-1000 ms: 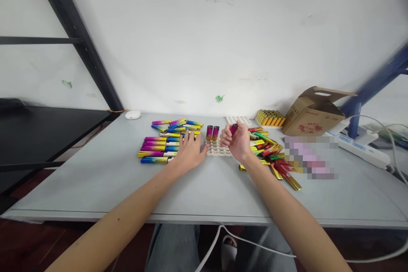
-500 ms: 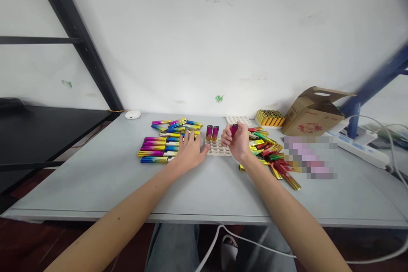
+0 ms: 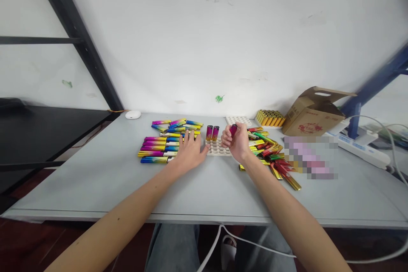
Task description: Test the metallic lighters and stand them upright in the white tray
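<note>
My right hand (image 3: 236,141) is closed around a purple lighter (image 3: 233,130), its dark top showing above the fingers. My left hand (image 3: 190,149) lies spread, fingertips at the right side of several multicoloured metallic lighters (image 3: 154,146) and thumb at the left edge of a white tray with holes (image 3: 218,148). Two purple-and-orange lighters (image 3: 212,133) stand upright side by side in that tray. Right of my right hand lies a loose pile of red, gold and green lighters (image 3: 270,151).
At the back stand a second white holed tray (image 3: 238,120), a tray packed with upright gold lighters (image 3: 270,118) and an open cardboard box (image 3: 312,114). A power strip (image 3: 363,149) with white cables lies at the right. A small white case (image 3: 133,114) sits back left.
</note>
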Demonstrator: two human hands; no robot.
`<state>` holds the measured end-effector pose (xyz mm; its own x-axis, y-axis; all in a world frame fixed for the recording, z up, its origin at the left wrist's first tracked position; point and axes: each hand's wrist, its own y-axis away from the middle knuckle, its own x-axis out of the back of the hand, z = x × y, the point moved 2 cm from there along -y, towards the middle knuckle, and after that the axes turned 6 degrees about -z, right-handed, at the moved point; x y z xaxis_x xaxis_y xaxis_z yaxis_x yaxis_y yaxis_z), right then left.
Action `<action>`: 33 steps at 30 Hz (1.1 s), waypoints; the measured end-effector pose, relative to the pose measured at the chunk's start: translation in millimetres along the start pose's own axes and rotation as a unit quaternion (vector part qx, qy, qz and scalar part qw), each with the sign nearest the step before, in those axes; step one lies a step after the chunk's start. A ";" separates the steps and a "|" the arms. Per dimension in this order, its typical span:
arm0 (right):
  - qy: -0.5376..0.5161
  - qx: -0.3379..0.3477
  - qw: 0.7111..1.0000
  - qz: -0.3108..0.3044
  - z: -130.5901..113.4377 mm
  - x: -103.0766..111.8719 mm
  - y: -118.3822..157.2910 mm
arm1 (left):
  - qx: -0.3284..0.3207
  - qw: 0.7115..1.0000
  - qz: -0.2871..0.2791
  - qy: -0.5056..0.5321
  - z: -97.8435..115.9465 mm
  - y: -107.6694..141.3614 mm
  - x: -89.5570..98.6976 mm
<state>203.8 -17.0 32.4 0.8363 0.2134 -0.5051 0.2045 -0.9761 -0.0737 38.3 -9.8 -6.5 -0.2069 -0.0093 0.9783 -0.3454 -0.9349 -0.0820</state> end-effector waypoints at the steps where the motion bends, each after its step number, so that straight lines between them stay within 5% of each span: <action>1: 0.001 -0.001 1.000 0.001 0.4 0.5 -0.4 | 0.002 1.000 0.002 0.001 0.0 0.1 0.0; 26: 0.005 -0.036 0.999 -0.004 2.6 2.6 -1.4 | -0.006 1.000 0.009 0.006 0.8 2.2 2.7; 33: -0.001 0.014 1.000 -0.011 -5.1 3.6 -2.1 | 0.001 1.000 0.013 0.012 0.0 1.2 1.3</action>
<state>209.0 -14.0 35.1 0.8306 0.2356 -0.5045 0.2092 -0.9717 -0.1095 37.6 -10.9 -5.4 -0.2377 -0.0245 0.9710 -0.3382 -0.9350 -0.1064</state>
